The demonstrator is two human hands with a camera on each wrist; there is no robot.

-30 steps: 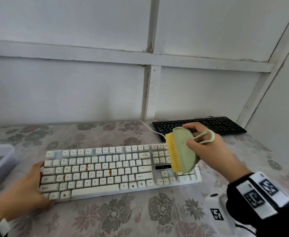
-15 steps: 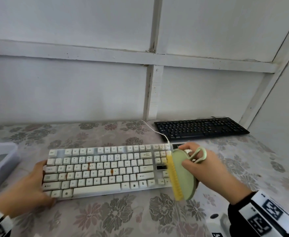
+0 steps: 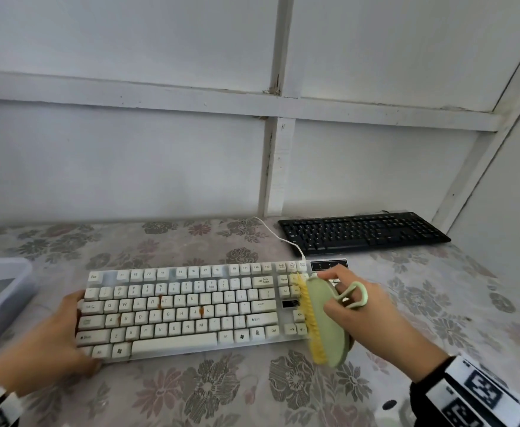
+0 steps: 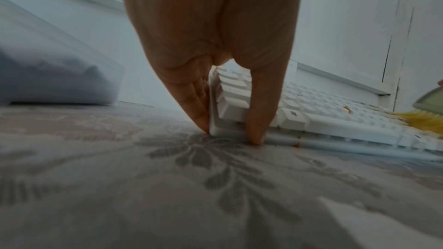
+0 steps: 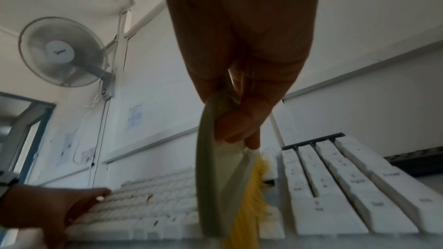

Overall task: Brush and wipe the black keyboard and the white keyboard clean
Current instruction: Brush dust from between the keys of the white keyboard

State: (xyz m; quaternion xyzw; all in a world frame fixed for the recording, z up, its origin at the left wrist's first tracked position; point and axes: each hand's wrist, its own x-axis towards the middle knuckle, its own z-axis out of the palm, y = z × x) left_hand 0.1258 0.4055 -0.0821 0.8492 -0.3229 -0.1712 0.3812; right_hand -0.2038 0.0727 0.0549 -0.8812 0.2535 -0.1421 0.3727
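The white keyboard (image 3: 184,309) lies in front of me on the flowered cloth, with orange-brown stains (image 3: 201,311) on some keys. My right hand (image 3: 360,312) grips a green brush (image 3: 328,322) by its loop handle. The brush stands on edge, its yellow bristles (image 3: 309,315) on the keys left of the number pad (image 5: 335,186). My left hand (image 3: 64,331) presses with straight fingers (image 4: 196,113) and thumb (image 4: 258,120) against the keyboard's front left corner. The black keyboard (image 3: 363,232) lies at the back right, untouched.
A translucent plastic box (image 3: 0,291) stands at the left edge of the table. The white keyboard's cable (image 3: 280,238) runs back toward the wall, past the black keyboard's left end. White walls close in behind and on the right. A wall fan (image 5: 62,52) hangs high up.
My right hand has brought the brush down from above the keyboard's right part onto the keys. My left hand has stayed at the left corner.
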